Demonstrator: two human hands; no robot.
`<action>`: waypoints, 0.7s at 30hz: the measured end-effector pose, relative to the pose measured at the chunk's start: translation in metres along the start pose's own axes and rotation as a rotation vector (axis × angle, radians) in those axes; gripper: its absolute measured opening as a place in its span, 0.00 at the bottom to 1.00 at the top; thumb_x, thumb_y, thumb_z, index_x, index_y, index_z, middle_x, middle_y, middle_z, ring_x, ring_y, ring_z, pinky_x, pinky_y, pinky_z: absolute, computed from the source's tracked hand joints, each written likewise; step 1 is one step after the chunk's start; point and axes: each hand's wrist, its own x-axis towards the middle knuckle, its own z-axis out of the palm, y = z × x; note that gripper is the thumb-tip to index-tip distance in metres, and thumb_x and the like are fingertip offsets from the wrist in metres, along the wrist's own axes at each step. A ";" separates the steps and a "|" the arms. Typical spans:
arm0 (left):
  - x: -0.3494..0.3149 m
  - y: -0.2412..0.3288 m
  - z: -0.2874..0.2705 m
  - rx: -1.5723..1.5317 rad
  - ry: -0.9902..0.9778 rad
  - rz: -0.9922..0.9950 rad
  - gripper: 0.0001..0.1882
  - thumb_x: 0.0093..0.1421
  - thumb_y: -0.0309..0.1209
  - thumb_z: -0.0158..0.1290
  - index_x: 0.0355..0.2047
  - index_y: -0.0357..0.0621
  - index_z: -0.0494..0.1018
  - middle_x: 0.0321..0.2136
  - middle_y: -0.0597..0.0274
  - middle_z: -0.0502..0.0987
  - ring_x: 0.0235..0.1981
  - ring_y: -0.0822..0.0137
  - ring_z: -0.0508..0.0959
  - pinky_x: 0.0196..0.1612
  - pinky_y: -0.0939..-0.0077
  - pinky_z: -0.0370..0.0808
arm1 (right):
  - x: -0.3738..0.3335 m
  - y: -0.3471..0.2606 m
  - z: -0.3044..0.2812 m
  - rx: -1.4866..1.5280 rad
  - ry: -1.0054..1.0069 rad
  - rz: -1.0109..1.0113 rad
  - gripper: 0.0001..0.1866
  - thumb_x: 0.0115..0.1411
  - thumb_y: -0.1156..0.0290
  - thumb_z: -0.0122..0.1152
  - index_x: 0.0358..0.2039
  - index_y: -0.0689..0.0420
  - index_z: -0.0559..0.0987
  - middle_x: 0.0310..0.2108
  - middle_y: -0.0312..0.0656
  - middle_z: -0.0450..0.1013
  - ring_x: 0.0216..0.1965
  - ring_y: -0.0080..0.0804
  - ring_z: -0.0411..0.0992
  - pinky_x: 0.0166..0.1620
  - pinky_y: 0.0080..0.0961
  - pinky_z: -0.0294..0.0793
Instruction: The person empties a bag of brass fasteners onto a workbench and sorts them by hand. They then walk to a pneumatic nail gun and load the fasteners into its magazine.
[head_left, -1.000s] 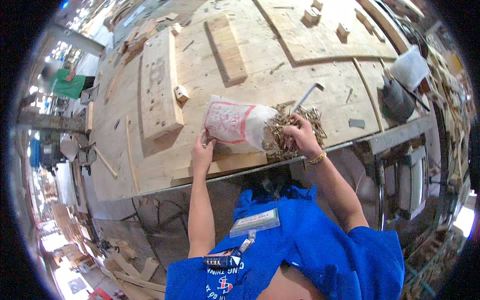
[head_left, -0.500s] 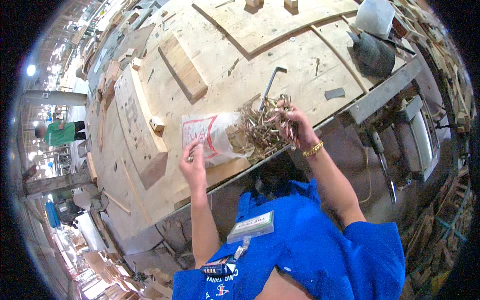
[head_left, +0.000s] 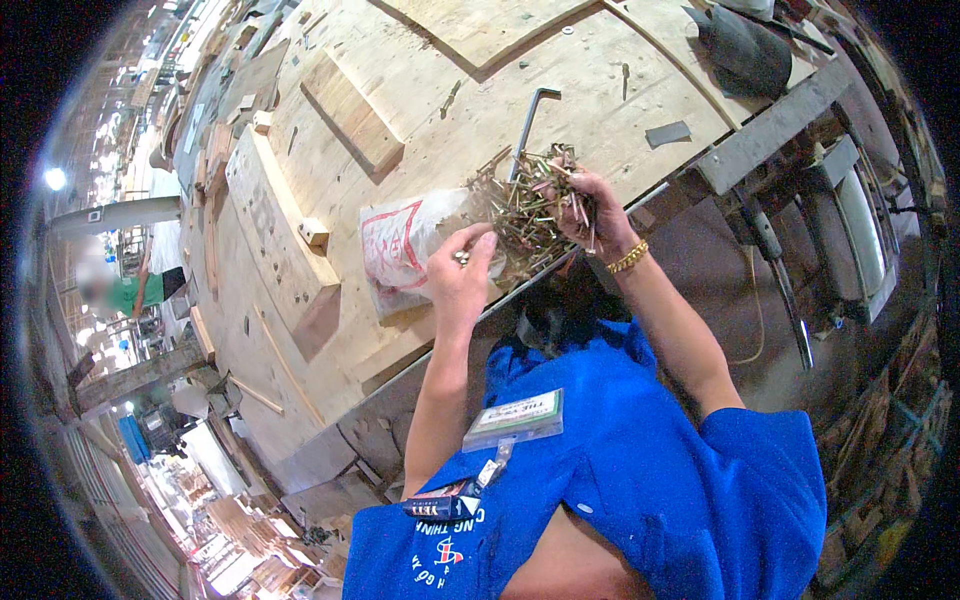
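A white plastic bag with red print [head_left: 392, 245] lies on its side on the wooden worktable, its mouth toward a heap of long thin screws [head_left: 527, 222] near the table's edge. My right hand [head_left: 603, 212] is closed around several of these screws at the heap's right side. My left hand [head_left: 460, 272] hovers at the bag's mouth, fingers curled; small shiny metal bits show at them, too small to make out. Beyond the heap lies a black hex key [head_left: 527, 130], its long arm reaching down to the screws.
Wooden boards [head_left: 352, 112] and a long wood piece with small blocks [head_left: 275, 215] lie on the plywood table [head_left: 455, 150]. A dark grey roll-like object [head_left: 745, 50] sits at the far right by the metal table edge [head_left: 775, 120]. Another person in green [head_left: 140, 292] stands off left.
My left hand has moved right, from on the bag's printed side to beside the screw heap. My right hand stays at the heap with screws in it. The view has shifted slightly.
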 end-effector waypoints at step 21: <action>0.016 -0.017 0.010 -0.762 -0.157 -0.370 0.07 0.61 0.33 0.51 0.34 0.42 0.73 0.11 0.76 0.58 0.09 0.80 0.58 0.13 0.84 0.53 | 0.005 0.016 0.003 0.238 -0.156 0.081 0.18 0.60 0.66 0.47 0.51 0.55 0.68 0.36 0.50 0.72 0.20 0.28 0.71 0.14 0.14 0.65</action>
